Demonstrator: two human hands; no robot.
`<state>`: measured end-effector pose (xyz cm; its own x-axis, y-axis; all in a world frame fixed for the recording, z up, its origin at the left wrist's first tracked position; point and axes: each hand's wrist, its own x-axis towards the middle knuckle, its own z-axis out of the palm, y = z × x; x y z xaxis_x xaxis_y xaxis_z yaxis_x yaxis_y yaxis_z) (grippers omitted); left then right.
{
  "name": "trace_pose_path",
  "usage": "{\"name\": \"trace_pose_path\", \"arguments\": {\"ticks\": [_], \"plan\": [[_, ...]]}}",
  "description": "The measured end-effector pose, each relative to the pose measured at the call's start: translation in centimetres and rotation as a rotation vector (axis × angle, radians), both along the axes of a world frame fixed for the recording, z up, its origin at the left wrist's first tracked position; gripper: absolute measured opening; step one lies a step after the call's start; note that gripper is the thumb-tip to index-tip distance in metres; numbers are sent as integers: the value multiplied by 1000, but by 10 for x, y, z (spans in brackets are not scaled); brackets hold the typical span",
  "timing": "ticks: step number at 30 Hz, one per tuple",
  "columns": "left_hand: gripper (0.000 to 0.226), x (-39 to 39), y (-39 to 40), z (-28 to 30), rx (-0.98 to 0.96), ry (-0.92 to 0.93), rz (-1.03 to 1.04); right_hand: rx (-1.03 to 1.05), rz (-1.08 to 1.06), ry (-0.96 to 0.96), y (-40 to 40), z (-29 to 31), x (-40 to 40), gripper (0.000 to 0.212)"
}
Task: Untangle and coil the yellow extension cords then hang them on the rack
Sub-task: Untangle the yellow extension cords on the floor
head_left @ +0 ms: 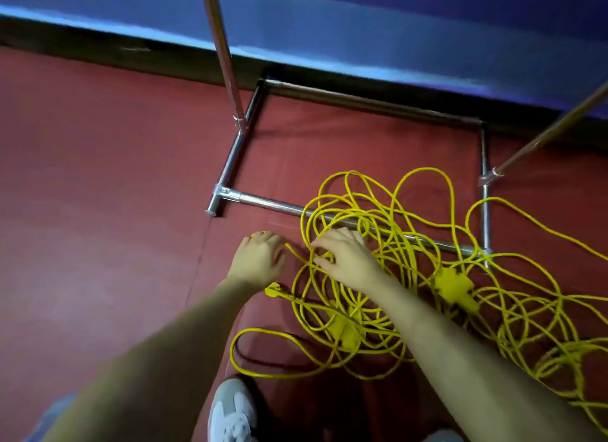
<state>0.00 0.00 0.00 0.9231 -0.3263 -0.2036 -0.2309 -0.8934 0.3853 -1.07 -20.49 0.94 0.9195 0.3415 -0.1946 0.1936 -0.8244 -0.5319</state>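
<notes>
yellow extension cords (378, 277) tangled on floor | both hands' grip on strands: left hand (260, 257), right hand (345, 257)

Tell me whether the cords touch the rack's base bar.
Touching. The head view shows loops of the cords draped straight across the rack's front base bar, lying on it.

I can't pin down the kind of place from here, only that it looks like a bare indoor room of the utility or storage sort. What I go by is the plain dark red floor (98, 178), the black skirting strip (98, 51) along the foot of a blue wall (362, 20), and the metal tube rack (237, 152) standing on the floor by that wall. The tangled yellow extension cords (394, 277) heaped loose on the floor suit a work or storage corner, though nothing I see settles it.
</notes>
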Motion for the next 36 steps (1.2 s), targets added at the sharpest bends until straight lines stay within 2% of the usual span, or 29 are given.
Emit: {"name": "trace_pose_path", "arguments": {"ticks": [3,8,11,14,16,20,21,24,26,28,30,34,36], "plan": [[60,-13,6,-29,12,-8,-43,-49,27,25,16,-29,-13,34],[73,-36,17,-64,82,152,-91,-126,100,64,40,-65,-35,40],[71,-49,22,-78,61,214,-68,-112,92,112,50,-77,-49,35],[81,-58,28,-82,19,223,-10,-87,139,157,52,-78,-55,25],[78,-63,34,-81,-21,208,25,-11,82,83,51,-78,-59,23],[64,-61,33,-74,-46,201,22,237,-178,-10,38,-58,-56,29],[61,-58,30,-71,-42,188,25,243,-201,-45,35,-49,-54,29],[75,-53,27,-65,-121,101,94,196,-298,-186,25,-32,-46,26],[71,-56,29,-68,-187,-27,135,153,-399,-248,18,-33,-41,23],[62,-63,31,-77,-171,-138,170,97,-477,-240,13,-43,-36,22],[53,-68,30,-85,-126,-160,192,47,-486,-223,14,-57,-32,21],[42,-76,28,-108,-39,-130,18,10,-408,-227,26,-82,-35,20],[38,-76,28,-117,-29,-97,-3,-9,-334,-249,30,-92,-40,23]]}}
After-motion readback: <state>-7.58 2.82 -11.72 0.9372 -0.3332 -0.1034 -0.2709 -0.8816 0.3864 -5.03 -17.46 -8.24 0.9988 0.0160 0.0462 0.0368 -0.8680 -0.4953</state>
